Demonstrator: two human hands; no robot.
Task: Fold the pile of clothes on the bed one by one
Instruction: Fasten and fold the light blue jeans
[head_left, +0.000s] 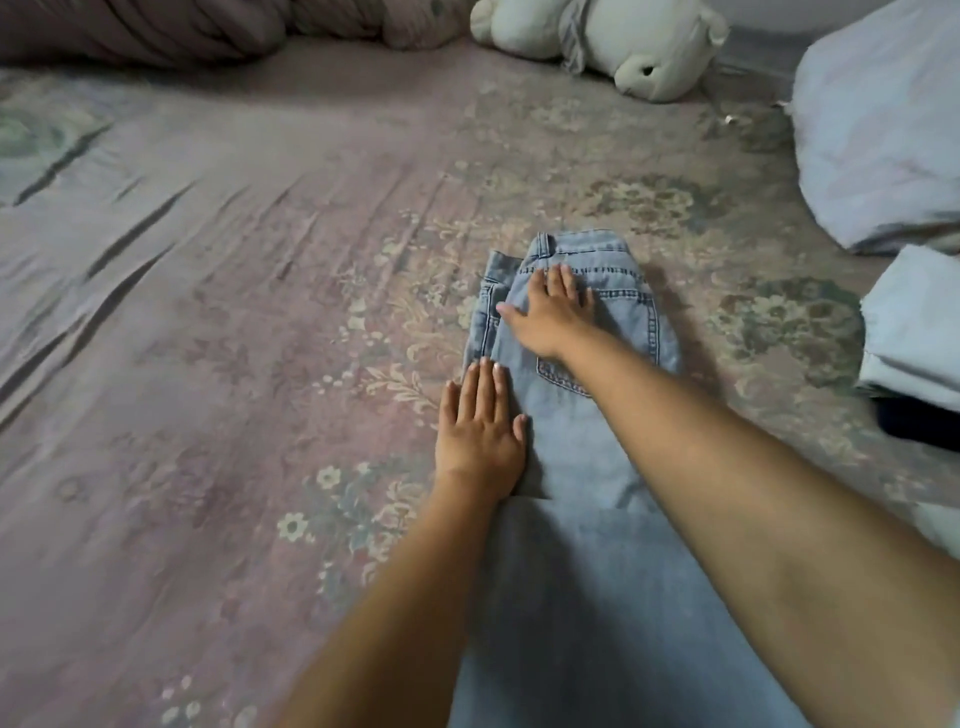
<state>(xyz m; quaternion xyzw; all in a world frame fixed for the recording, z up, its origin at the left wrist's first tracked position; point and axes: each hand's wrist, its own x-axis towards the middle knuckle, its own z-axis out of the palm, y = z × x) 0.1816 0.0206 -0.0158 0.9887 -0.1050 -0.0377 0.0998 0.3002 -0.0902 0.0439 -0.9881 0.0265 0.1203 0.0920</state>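
One pair of light blue denim jeans (582, 467) lies flat on the bed (234, 338), folded lengthwise into a single narrow strip. Long axis runs from the near edge of view away from the person, tilted slightly left; waistband end points far, legs run off the bottom of the view. Fabric is stiff woven cotton with dark contrast stitching; one back pocket faces up, pentagon-shaped, and a belt loop shows at the waistband.

Two bare forearms enter from below. The left hand (480, 431) lies palm down on the left edge of the jeans, at the crotch fold, fingers straight and held together, partly on denim and partly on the sheet. The right hand (550, 317) lies farther out, palm down on the seat area beside the pocket, fingers straight and slightly spread, thumb out to the left. Neither hand grips the cloth; both press flat.

The bed sheet is thin, mauve, printed with faded floral and scroll motifs, with long diagonal creases on the left half.

To the right, at the view's edge: one stack of pale blue folded cloth (914, 338) with a dark item under it, and beyond it one large soft white bundle (878, 124), smooth and rounded.

Far end: one cream plush bear (608, 41) lying on its side, and one bunched purple-grey quilt (145, 31), ridged in folds.
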